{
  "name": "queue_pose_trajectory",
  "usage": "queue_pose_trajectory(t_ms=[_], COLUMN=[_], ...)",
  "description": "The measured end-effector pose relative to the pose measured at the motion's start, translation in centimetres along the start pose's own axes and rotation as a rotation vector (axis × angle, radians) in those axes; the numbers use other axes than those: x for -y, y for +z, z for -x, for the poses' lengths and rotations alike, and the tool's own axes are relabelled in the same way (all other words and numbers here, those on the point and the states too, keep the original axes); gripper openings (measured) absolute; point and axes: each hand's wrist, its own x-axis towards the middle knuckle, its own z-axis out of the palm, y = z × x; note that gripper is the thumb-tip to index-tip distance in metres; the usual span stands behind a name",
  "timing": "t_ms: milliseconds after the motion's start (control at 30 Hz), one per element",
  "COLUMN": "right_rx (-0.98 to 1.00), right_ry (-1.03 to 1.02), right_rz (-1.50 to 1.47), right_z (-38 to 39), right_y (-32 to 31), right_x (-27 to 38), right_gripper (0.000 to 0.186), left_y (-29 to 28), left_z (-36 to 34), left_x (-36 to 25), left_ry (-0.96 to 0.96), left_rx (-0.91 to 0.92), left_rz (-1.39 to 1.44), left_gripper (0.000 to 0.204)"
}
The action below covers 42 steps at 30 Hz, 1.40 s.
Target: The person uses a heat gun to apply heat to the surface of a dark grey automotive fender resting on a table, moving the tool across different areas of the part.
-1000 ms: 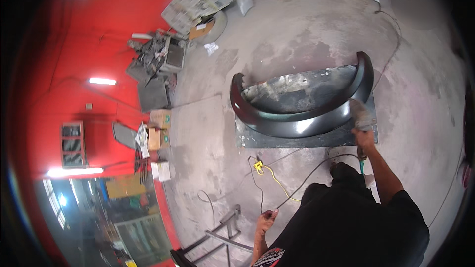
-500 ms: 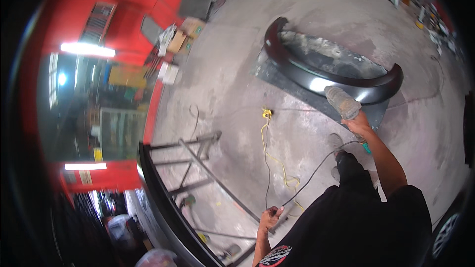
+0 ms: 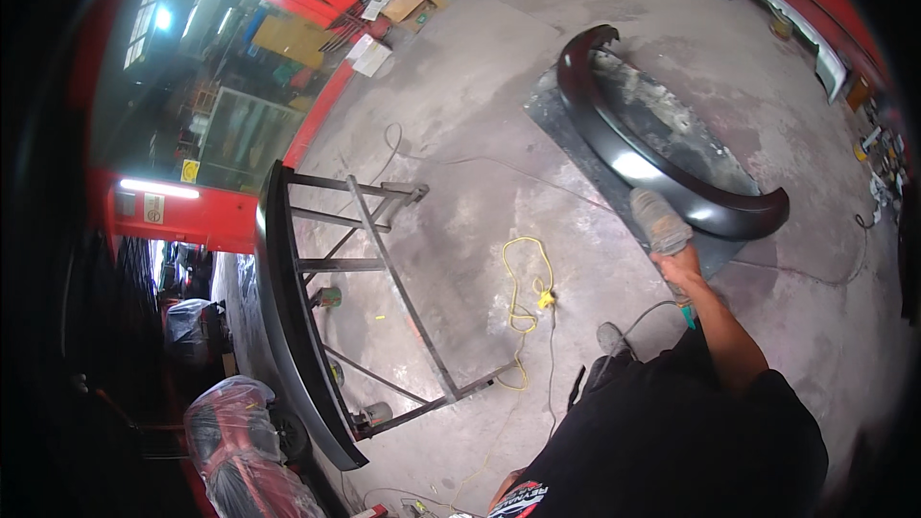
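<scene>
My right hand (image 3: 676, 267) is closed on a dusty grey-brown power tool (image 3: 660, 219) with a green lower part and a dark cord. It is just in front of a glossy black curved car body part (image 3: 628, 155), which rests on a dark, paint-stained board (image 3: 566, 139) on the floor. My left forearm (image 3: 504, 487) barely shows at the bottom behind my dark shirt; that hand's fingers are hidden. A yellow cord with a plug block (image 3: 545, 298) lies on the floor left of my feet.
A metal stand (image 3: 389, 269) bearing a long dark panel (image 3: 288, 307) is at the left. Plastic-covered objects (image 3: 235, 451) are at the lower left. Cardboard boxes (image 3: 403, 5) line the red wall, a silver bumper (image 3: 787, 14) lies at upper right, and thin cables (image 3: 844, 278) cross the floor.
My view has swung left, bringing the stand fully in. My left hand, which held the dark cord, has dropped out of sight. The tool stays in my right hand, moved slightly left in the picture.
</scene>
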Motion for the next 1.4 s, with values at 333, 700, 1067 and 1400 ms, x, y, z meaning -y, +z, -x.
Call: queue_pose_trajectory(t_ms=[333,700,1067,1400], right_rx=[0.217,-0.177,-0.273,0.335], right_ry=[0.255,0.533,0.683,0.043], right_rz=[-0.262,-1.042,-0.950,0.458], right_z=[-2.3,-5.9,-7.8,0.0], right_y=[-18.5,-39.7,-44.1,-38.5], right_x=[-6.8,-18.6,-23.7,-19.9], right_gripper=[0.046,0.010,0.003,0.062], left_y=[20.0,35.6,39.6,42.6], left_z=[-2.3,-1.4,-0.1,0.1], left_x=[-1.8,-9.1,-8.8,-9.0], left_ry=[0.005,0.038,0.138,0.103], left_rx=[-0.024,-0.194,-0.108,-0.217], left_rz=[-0.267,-0.666,-0.660,-0.857], left_gripper=[0.041,0.052,0.041,0.046])
